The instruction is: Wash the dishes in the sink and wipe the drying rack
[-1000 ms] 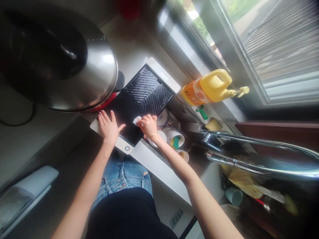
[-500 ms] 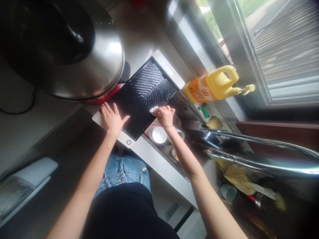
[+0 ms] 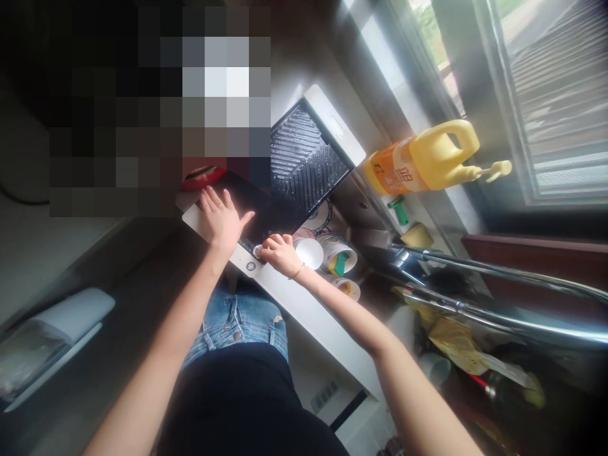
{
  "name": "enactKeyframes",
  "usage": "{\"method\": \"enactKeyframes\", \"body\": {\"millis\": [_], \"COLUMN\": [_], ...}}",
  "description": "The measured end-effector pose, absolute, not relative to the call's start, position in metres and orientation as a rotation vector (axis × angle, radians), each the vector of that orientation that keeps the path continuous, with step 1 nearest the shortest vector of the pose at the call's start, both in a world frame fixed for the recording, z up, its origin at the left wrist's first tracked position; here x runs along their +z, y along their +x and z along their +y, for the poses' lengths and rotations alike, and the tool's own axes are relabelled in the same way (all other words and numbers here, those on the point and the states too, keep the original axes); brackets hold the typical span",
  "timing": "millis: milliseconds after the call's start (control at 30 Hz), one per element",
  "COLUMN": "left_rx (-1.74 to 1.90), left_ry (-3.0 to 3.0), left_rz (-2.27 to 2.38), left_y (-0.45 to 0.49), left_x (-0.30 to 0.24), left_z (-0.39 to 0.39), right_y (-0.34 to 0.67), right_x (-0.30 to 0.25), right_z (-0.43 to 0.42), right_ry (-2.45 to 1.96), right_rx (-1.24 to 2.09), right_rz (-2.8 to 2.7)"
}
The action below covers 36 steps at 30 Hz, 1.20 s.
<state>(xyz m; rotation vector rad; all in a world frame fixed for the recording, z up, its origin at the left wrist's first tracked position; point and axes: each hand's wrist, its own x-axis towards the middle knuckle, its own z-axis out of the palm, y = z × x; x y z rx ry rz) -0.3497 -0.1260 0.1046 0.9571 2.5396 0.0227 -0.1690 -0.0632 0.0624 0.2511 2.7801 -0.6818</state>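
Note:
A black griddle plate (image 3: 311, 152) with a ridged, wet-looking half and a smooth half lies at a slant, pale panels at both ends. My left hand (image 3: 220, 218) rests with fingers spread on its near left end, over the smooth surface and the pale edge. At the near corner, my right hand (image 3: 284, 254) pinches a small white wad (image 3: 258, 251), cloth or paper, I cannot tell which. The wad touches the plate's near rim, close to a round mark on the pale panel.
White bowls (image 3: 310, 253) and a green-and-yellow sponge (image 3: 339, 263) sit in the sink beside the plate. A yellow detergent bottle (image 3: 420, 161) stands near the window. A chrome faucet (image 3: 479, 271) extends at right. Pixelation covers the upper left.
My right hand has drawn the white wad from the plate's middle right edge toward me and left, to the near corner. My left hand stays spread on the plate.

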Motion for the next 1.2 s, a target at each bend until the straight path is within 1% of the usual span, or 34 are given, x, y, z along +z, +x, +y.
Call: {"method": "enactKeyframes", "body": {"millis": [200,533,633,767,833,900,1100,1200], "left_rx": [0.030,0.044,0.051,0.065,0.078,0.095,0.091,0.095], "left_ry": [0.943,0.904,0.903,0.907,0.902,0.888,0.882,0.909], "left_rz": [2.533,2.512,2.512,2.520,2.513,2.501,2.518,2.520], "left_y": [-0.349,-0.349,-0.349,-0.349,-0.349,-0.349,-0.351,-0.355], "left_x": [0.104,0.104,0.101,0.099,0.100,0.102,0.107,0.108], "left_z": [-0.125,-0.124,-0.125,-0.126,-0.126,-0.125,-0.125,-0.127], "right_y": [-0.181,-0.216,-0.214,-0.191,-0.179,-0.175,-0.201,-0.204], "right_x": [0.070,0.080,0.080,0.076,0.074,0.072,0.065,0.061], "right_z": [-0.026,-0.009,0.024,0.090,0.107,0.100,0.003,-0.016], "right_ry": [-0.324,-0.663,-0.634,-0.299,-0.149,-0.132,-0.552,-0.628], "right_rx": [-0.682,-0.620,-0.588,-0.555,-0.589,-0.653,-0.772,-0.799], "right_rz": [2.637,2.517,2.530,2.640,2.693,2.700,2.563,2.584]}}
